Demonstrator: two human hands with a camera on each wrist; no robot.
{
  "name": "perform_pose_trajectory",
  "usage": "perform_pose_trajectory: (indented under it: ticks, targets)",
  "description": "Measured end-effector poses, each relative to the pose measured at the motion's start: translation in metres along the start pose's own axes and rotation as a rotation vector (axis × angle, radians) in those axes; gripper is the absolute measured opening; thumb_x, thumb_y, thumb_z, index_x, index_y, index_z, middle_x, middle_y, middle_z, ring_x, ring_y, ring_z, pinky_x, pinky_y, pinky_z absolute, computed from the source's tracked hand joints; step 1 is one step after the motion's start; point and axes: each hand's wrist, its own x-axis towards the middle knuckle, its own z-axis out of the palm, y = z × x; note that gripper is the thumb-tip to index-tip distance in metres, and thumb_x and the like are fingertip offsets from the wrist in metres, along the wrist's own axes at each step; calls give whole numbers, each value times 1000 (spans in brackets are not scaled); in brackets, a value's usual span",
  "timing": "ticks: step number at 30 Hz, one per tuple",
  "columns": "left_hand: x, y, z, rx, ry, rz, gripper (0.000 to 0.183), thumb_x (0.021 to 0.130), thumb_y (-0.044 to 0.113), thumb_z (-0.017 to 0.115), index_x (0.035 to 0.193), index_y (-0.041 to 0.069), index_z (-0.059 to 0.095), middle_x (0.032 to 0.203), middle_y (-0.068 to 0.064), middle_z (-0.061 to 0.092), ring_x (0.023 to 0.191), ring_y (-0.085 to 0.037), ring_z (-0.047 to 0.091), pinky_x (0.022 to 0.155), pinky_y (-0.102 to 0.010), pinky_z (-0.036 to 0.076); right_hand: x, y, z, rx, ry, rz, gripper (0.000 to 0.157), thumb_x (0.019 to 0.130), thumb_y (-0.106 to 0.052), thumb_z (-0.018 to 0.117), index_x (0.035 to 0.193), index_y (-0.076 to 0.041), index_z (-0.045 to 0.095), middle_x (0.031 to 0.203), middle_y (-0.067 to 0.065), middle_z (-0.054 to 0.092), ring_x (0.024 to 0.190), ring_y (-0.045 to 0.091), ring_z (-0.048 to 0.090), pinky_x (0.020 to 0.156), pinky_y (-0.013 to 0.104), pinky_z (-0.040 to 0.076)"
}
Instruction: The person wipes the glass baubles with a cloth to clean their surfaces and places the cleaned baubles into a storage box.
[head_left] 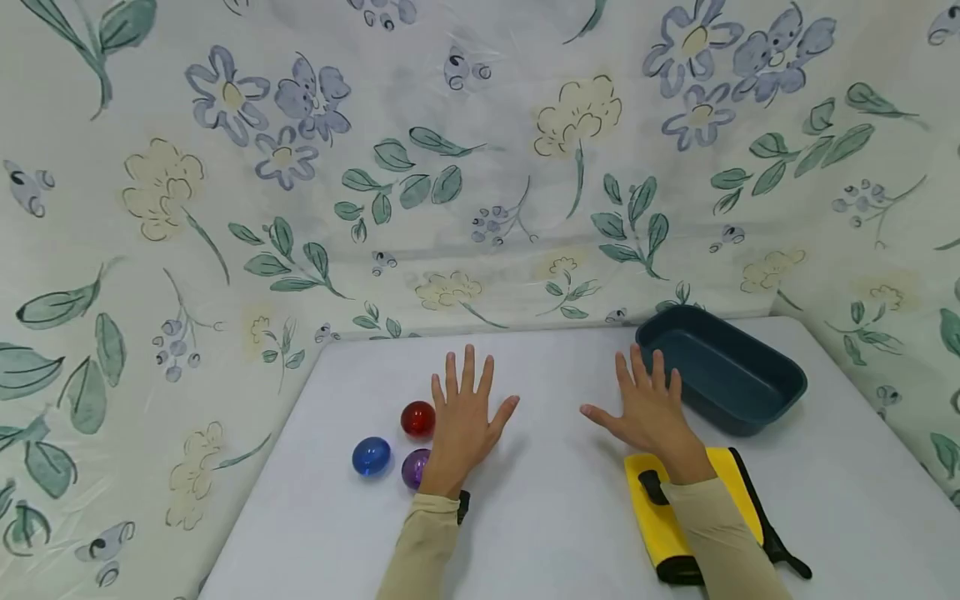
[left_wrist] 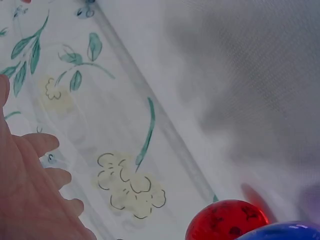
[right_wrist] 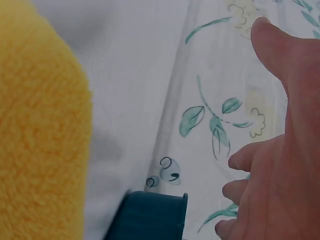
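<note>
My left hand [head_left: 465, 425] is held over the white table with its fingers spread and nothing in it. Close to its left side lie three glossy balls: a red ball [head_left: 417, 419], a blue ball [head_left: 371, 456] and a purple ball [head_left: 414, 468], the purple one partly hidden by the wrist. My right hand [head_left: 651, 412], also spread and holding nothing, overlaps the near left edge of a dark teal bin [head_left: 726, 360] in the head view. Under the right wrist and sleeve lies a fuzzy yellow cloth item [head_left: 647, 517] with black trim and a black strap [head_left: 787, 560].
Behind the white table [head_left: 555, 500], a flower-printed sheet [head_left: 495, 208] hangs as a backdrop and also covers both sides. The teal bin stands near the table's back right corner. A dark band [head_left: 463, 506] shows at the left wrist.
</note>
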Motion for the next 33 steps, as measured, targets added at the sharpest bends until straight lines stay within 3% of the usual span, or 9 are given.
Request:
perform_pose_trajectory:
  ticks: [6, 11, 14, 19, 24, 29, 33]
  targets:
    - [-2, -2, 5, -21, -20, -3, 81, 102, 64, 42, 165, 16, 25, 176, -14, 7, 162, -45, 2, 126, -72, 11, 2, -2, -2, -14, -2, 4, 111, 91, -71, 61, 164, 0, 17, 173, 27, 3, 157, 57, 0, 122, 78, 2]
    - [0, 0, 5, -44, 17, 27, 79, 102, 61, 44, 164, 14, 30, 175, -16, 11, 162, -43, 8, 127, -70, 15, 3, -2, -7, 0, 11, -8, 109, 92, -69, 61, 164, 0, 17, 173, 27, 3, 156, 58, 0, 122, 78, 2]
    - [1, 0, 1, -106, 18, 59, 77, 103, 57, 46, 163, 10, 31, 174, -18, 12, 162, -44, 10, 127, -67, 19, 5, -4, -8, 31, 23, -23, 107, 93, -66, 62, 164, 0, 16, 172, 27, 3, 156, 58, 1, 122, 78, 3]
    - [2, 6, -1, -289, -15, 104, 74, 106, 51, 47, 162, 5, 30, 174, -19, 12, 162, -41, 12, 128, -63, 23, 3, -1, -20, 137, 83, -35, 100, 95, -52, 69, 163, 2, 19, 171, 29, 8, 155, 60, 7, 119, 81, 8]
    - [9, 19, -3, -529, -111, 79, 75, 107, 51, 46, 164, 9, 25, 176, -12, 10, 163, -33, 11, 131, -57, 19, 0, 6, -41, 292, 109, -13, 97, 97, -42, 70, 162, 7, 16, 170, 34, 5, 153, 63, 7, 116, 84, 11]
    - [32, 38, -1, -733, -202, 57, 74, 107, 54, 44, 165, 11, 24, 175, -8, 18, 163, -28, 18, 132, -51, 20, -6, 24, -58, 395, 110, 60, 102, 99, -45, 67, 163, 5, 5, 170, 32, -8, 154, 61, -2, 117, 82, 10]
    - [55, 56, 6, -830, -249, 41, 72, 108, 54, 44, 164, 12, 27, 172, -8, 29, 160, -27, 27, 130, -47, 27, -15, 50, -71, 398, 154, 145, 107, 99, -49, 64, 162, 7, -2, 168, 33, -14, 153, 61, -4, 116, 82, 11]
